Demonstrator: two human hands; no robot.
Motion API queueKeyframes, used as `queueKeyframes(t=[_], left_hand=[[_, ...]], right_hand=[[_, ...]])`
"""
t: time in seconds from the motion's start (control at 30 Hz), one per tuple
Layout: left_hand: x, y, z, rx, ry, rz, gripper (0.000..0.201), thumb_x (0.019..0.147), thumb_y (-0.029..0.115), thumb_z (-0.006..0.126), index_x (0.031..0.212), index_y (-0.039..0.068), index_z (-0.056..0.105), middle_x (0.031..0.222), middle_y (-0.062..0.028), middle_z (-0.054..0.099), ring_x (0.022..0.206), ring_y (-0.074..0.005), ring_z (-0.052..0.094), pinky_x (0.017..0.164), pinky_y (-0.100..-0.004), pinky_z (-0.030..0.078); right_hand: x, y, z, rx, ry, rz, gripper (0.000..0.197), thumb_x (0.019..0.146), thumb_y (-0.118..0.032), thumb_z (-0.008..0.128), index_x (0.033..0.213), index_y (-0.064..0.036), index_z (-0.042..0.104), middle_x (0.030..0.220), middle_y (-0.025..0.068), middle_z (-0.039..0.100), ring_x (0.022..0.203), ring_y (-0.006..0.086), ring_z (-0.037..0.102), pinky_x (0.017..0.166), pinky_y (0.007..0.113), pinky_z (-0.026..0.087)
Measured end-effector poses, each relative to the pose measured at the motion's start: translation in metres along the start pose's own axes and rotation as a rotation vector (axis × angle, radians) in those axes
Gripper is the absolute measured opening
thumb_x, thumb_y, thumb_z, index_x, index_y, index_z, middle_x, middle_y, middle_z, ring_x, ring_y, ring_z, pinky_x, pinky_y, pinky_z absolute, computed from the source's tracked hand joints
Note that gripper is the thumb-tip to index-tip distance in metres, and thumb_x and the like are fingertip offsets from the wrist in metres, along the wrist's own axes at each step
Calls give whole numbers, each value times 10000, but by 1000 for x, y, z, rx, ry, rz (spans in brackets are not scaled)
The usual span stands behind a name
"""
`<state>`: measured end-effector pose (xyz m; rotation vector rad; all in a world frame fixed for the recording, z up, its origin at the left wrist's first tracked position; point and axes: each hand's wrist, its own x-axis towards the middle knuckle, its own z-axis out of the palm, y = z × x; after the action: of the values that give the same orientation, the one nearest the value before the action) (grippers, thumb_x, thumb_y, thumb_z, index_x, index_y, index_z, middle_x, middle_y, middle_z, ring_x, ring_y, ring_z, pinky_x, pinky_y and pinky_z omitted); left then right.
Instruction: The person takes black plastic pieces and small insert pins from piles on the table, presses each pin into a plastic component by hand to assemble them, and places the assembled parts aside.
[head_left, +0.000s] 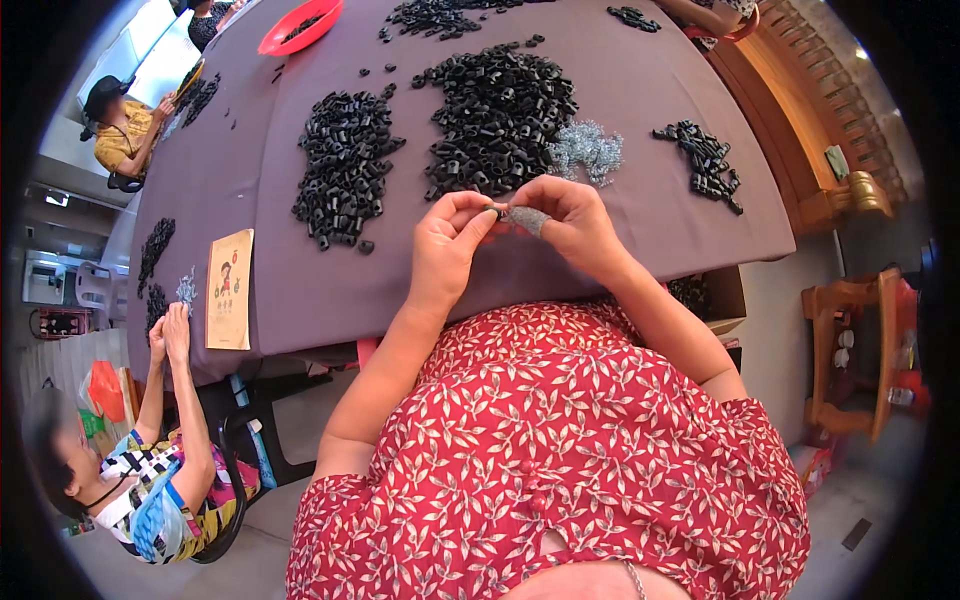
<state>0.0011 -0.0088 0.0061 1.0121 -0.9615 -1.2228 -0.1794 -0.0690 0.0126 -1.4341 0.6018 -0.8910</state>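
Observation:
Both my hands meet above the near edge of the cloth-covered table [640,240]. My left hand [446,248] pinches a small black piece [499,213] between thumb and fingertips. Closed in a pinch, my right hand [582,228] comes to the same piece from the other side; whether it holds a tiny part there is hidden. A grey, rough-looking wrap [527,218] covers a digit of that hand. Just beyond my hands lies a large heap of short black tubular parts [495,120]. Against its right side rests a pile of small silvery wire-like pieces [588,152].
Another heap of black parts [345,165] lies to the left, and a smaller pile of black pieces [705,165] to the right. A tan booklet [230,300] lies near the left edge. One person [180,460] works at lower left, another [130,135] farther off. A red basin [300,28] stands far back.

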Motion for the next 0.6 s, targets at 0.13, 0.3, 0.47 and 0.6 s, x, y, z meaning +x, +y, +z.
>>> queueKeyframes(t=[0.13, 0.3, 0.47, 0.6], left_hand=[[-1, -2, 3, 142, -53, 47, 170, 978, 44, 581, 1138, -4, 609, 1034, -98, 707, 891, -148, 686, 815, -260, 547], [-2, -6, 0, 174, -88, 29, 192, 987, 54, 566, 1160, -9, 619, 1033, -88, 717, 890, -114, 683, 794, -238, 534], [-2, 0, -1, 163, -14, 12, 199, 963, 82, 617, 1145, 14, 662, 969, -33, 701, 837, -77, 648, 768, -212, 509], [-2, -2, -3, 154, -16, 12, 182, 947, 68, 637, 1117, 23, 682, 959, -16, 688, 814, -69, 632, 757, -205, 507]], right_hand=[[-1, 2, 0, 35, -8, 2, 118, 898, 31, 636, 1015, 22, 642, 946, 26, 678, 898, 91, 644, 808, 228, 515], [-2, -7, 0, -167, 62, -7, 137, 881, 58, 619, 1013, 21, 635, 948, 22, 675, 898, 82, 639, 812, 230, 513], [0, -1, -9, -97, 39, 12, 223, 807, 108, 562, 998, 31, 645, 907, 11, 666, 869, 69, 619, 779, 229, 511], [-1, 3, -10, -142, -5, -8, 125, 876, 38, 633, 999, 17, 636, 928, 4, 652, 882, 64, 615, 789, 225, 500]])
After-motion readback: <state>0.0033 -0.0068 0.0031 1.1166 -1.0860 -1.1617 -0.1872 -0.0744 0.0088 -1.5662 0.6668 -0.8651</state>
